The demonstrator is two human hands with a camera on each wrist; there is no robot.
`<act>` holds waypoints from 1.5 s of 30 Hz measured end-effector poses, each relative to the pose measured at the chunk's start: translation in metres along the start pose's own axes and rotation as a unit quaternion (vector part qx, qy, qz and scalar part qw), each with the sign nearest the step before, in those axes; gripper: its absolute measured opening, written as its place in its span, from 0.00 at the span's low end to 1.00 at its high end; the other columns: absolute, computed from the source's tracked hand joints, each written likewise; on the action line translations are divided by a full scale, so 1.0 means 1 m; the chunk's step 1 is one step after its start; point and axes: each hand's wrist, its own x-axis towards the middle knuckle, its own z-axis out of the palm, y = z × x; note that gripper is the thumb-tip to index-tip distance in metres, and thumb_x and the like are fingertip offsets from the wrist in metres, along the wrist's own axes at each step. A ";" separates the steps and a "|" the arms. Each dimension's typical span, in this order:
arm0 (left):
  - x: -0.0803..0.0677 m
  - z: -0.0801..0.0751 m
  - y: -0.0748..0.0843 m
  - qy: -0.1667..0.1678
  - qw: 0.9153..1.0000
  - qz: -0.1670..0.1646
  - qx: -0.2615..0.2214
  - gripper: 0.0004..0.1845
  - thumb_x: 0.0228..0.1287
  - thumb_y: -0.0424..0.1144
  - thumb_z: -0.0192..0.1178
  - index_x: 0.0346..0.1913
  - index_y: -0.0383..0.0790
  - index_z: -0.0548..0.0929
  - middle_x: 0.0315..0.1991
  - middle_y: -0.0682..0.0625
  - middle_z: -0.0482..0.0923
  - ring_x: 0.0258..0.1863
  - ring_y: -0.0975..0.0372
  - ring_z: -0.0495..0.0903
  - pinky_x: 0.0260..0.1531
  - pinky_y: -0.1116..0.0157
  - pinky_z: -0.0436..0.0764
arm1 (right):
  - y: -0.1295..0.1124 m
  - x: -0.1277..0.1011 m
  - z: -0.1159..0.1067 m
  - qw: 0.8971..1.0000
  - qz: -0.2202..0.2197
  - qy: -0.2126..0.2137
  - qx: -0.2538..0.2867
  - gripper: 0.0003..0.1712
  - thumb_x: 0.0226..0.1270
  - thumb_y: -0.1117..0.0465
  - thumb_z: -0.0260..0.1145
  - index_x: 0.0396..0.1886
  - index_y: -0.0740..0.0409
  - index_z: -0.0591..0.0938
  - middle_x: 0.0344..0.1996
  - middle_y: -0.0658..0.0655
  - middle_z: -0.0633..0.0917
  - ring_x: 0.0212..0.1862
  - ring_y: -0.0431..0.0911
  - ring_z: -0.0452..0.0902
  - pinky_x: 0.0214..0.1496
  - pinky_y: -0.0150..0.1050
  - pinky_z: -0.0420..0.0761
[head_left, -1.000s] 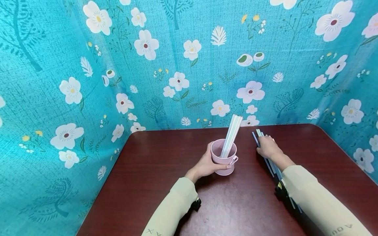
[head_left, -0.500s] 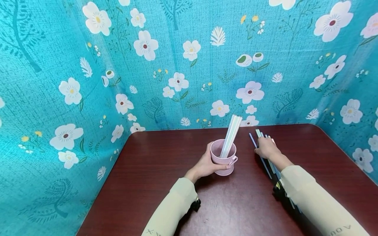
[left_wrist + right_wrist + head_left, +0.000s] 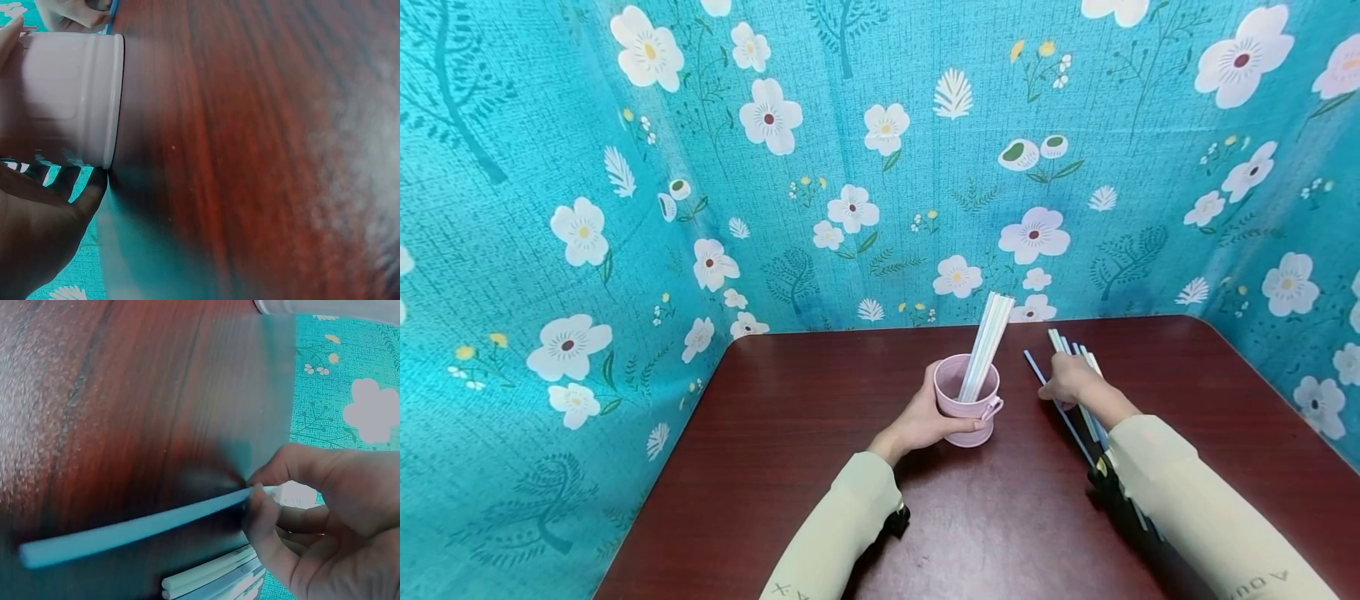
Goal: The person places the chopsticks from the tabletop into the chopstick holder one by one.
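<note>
My left hand [image 3: 917, 425] grips a small pink bucket [image 3: 970, 412] around its side, thumb across the front. A bundle of pale striped straws [image 3: 988, 346] leans to the right inside it. Over to the right, my right hand [image 3: 1073, 379] pinches a blue straw [image 3: 137, 530] between thumb and fingertip, as the right wrist view shows. That straw lies at a slant, its far end to the left of the hand. Several more straws [image 3: 209, 578], white, greenish and bluish, lie together under and beside the hand, partly hidden by the right forearm in the head view.
Both hands work over a dark red wooden table [image 3: 805, 400] with rounded far corners. A turquoise curtain [image 3: 917, 233] with white flowers hangs behind it and along the sides. The bucket stands left of the loose straws, with table surface between.
My right hand has shifted slightly left, drawing the blue straw away from the other straws. The left hand and the bucket stay where they were.
</note>
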 end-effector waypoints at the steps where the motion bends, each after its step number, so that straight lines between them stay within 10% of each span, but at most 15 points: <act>1: 0.000 0.000 0.000 -0.001 1.000 0.001 0.000 0.56 0.47 0.40 0.83 0.75 0.62 0.56 0.65 0.61 0.70 0.66 0.61 0.72 0.67 0.60 0.68 | -0.001 -0.001 0.000 1.000 -0.001 -0.002 0.007 0.12 0.61 0.66 0.70 0.22 0.67 0.79 0.14 0.57 0.82 0.17 0.44 0.80 0.23 0.38 0.81; 25: -0.001 0.001 0.002 -0.003 1.000 0.002 0.000 0.56 0.48 0.41 0.83 0.75 0.60 0.56 0.66 0.59 0.70 0.65 0.62 0.72 0.67 0.59 0.69 | 0.004 -0.005 -0.003 0.998 -0.025 -0.022 0.061 0.11 0.66 0.66 0.69 0.29 0.71 0.79 0.19 0.61 0.83 0.20 0.46 0.85 0.27 0.41 0.86; 45: -0.001 0.002 0.002 0.003 1.000 0.004 -0.008 0.55 0.47 0.39 0.83 0.74 0.61 0.57 0.65 0.59 0.71 0.64 0.62 0.72 0.67 0.60 0.68 | -0.008 -0.026 -0.033 0.983 -0.088 0.131 0.094 0.11 0.66 0.63 0.67 0.26 0.65 0.87 0.17 0.54 0.87 0.24 0.46 0.87 0.37 0.44 0.86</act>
